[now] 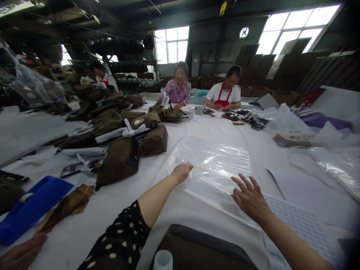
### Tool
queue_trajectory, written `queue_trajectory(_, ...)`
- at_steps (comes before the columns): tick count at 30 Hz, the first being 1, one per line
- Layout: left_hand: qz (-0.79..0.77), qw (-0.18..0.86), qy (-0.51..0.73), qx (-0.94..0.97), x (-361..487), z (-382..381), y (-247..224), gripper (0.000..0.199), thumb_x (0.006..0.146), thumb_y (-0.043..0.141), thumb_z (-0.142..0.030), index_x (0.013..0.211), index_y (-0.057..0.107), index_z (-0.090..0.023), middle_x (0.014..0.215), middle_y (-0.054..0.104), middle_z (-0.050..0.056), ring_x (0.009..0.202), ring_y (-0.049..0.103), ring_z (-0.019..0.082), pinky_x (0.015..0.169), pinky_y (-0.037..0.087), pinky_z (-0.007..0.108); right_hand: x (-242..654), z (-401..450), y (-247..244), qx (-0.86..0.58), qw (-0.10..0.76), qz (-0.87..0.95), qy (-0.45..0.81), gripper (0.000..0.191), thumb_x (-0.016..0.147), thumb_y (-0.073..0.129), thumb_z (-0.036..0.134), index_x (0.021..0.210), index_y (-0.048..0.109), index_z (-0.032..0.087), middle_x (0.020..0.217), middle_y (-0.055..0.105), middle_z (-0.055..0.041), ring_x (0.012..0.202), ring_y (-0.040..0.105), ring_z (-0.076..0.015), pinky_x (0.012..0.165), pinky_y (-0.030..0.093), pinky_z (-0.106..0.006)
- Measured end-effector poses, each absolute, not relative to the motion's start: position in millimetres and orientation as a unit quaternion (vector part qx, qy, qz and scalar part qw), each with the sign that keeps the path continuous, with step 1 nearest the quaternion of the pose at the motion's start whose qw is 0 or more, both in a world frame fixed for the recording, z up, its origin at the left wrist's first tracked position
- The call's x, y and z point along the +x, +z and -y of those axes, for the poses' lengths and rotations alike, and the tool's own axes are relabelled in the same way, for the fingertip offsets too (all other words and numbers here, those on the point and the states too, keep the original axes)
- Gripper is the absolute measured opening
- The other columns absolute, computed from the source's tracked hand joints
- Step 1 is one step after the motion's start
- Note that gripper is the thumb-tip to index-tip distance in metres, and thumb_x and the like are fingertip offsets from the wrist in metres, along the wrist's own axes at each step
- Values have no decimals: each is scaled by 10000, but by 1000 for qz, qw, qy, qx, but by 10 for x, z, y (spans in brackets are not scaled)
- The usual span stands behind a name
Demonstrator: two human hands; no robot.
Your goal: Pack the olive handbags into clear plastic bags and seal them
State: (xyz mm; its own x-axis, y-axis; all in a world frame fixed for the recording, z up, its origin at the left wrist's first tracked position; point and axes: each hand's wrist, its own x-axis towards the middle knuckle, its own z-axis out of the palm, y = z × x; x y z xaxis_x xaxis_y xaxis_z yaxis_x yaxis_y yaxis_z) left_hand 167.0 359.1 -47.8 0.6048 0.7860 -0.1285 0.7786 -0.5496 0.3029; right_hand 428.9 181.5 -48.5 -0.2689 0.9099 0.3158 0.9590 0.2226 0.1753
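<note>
Clear plastic bags [222,153] lie flat in a stack on the white table in front of me. My left hand [182,172] is closed at the left part of the stack, its fingers pinching the film of a plastic bag. Over the right part of the bags, my right hand [251,200] has its fingers spread, close to or touching the film; contact is unclear. Nearest to me stands a dark olive bag [202,251], partly cut off by the lower edge. A translucent white cylinder [163,259] is in front of it.
Olive bags [118,161] with white-wrapped straps are piled at left, near a blue object [33,206] and another person's hand [24,253]. Two co-workers sit across the table beside dark small parts [233,115]. Printed sheets [298,221] and plastic film [340,168] lie right.
</note>
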Motion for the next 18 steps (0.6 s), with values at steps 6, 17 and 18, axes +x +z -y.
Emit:
queue_trajectory(6, -352, 165, 20, 921, 1538, -3492, -291, 503, 720, 653, -545, 1098, 551, -229, 1014, 626, 73, 996, 570, 269, 862, 417, 346, 4482, -1767, -322, -588, -27, 808, -19, 129, 824, 480, 118, 817, 592, 182, 824, 643, -71, 893, 589, -263, 941, 370, -468)
queue_trajectory(17, -374, 228, -73, 896, 1315, -3500, -947, 205, 837, 594, -321, 895, 610, -125, 950, 614, 52, 847, 582, 162, 762, 488, 345, 4421, -1532, -941, -645, 26, 736, 203, 332, 909, 399, 405, 1056, 635, 224, 982, 616, -89, 934, 571, -240, 844, 441, -377)
queue_trajectory(18, -379, 228, -73, 894, 1326, -3529, -939, 198, 849, 579, -319, 876, 606, -124, 934, 614, 49, 842, 582, 160, 764, 488, 345, 4415, -1530, -950, -655, 27, 728, 198, 363, 895, 417, 454, 1078, 628, 223, 981, 619, -92, 938, 566, -252, 849, 437, -391)
